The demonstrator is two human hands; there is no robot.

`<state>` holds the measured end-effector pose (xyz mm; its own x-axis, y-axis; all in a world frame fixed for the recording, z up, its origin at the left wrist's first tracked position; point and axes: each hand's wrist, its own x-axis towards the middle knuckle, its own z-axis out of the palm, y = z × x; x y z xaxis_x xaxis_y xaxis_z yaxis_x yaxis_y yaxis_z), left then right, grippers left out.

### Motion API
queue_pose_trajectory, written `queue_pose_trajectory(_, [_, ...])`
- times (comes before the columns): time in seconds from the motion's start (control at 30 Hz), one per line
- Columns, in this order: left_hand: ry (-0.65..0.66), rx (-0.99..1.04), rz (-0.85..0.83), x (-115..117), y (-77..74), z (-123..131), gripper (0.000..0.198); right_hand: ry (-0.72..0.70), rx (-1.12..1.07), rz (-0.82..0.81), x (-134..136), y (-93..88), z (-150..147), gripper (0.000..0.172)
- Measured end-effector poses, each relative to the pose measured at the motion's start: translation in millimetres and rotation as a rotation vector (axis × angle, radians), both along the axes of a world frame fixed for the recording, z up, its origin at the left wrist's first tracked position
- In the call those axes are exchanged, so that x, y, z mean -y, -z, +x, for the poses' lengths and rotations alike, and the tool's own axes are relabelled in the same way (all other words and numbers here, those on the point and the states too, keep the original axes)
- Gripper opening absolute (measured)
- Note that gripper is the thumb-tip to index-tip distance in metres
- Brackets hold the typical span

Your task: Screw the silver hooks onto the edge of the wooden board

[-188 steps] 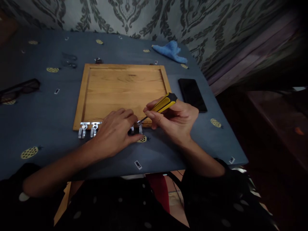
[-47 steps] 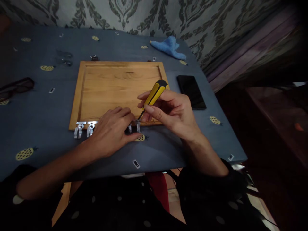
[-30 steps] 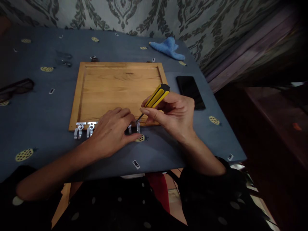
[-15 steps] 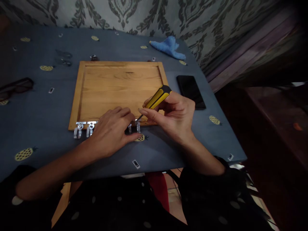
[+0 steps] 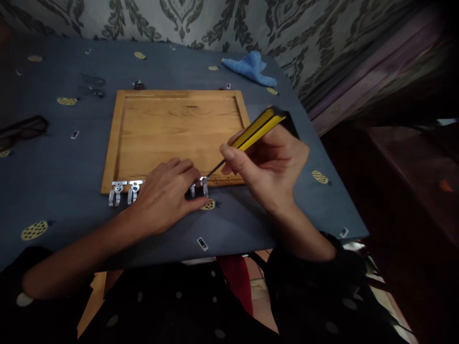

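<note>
A framed wooden panel (image 5: 182, 129) lies flat on the table. Silver metal hooks (image 5: 134, 191) line its near edge, some of them hidden under my left hand (image 5: 165, 193). That hand rests across the near edge, fingers on the wood and thumb stretched out below, close to the rightmost hook (image 5: 204, 186). In my right hand (image 5: 274, 167) is a screwdriver (image 5: 256, 130) with a yellow and black handle, held at a slant between thumb and fingers. Its thin shaft points down-left, the tip at or just by the top of the rightmost hook; contact is hard to judge.
A blue cloth (image 5: 251, 68) lies at the back right. Behind my right hand, a black phone (image 5: 292, 126) is partly hidden. Glasses (image 5: 27, 130) sit at the left, and dark scissors (image 5: 93, 86) behind the panel. A patterned tablecloth (image 5: 64, 153) covers the table.
My right hand has shifted right and tilted the screwdriver lower, so its handle leans further to the right and now overlaps the phone. My left hand stays in place.
</note>
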<state>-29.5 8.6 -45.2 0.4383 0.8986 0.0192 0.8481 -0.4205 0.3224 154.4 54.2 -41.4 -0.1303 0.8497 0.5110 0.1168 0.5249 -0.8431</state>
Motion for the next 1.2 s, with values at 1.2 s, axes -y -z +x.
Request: queue_pose_trajectory(1.2, [-0.005, 0.017, 0.015, -0.3, 3.5, 1.0, 0.032, -0.191, 0.155, -0.031, -5.0, 8.4, 6.9, 0.025])
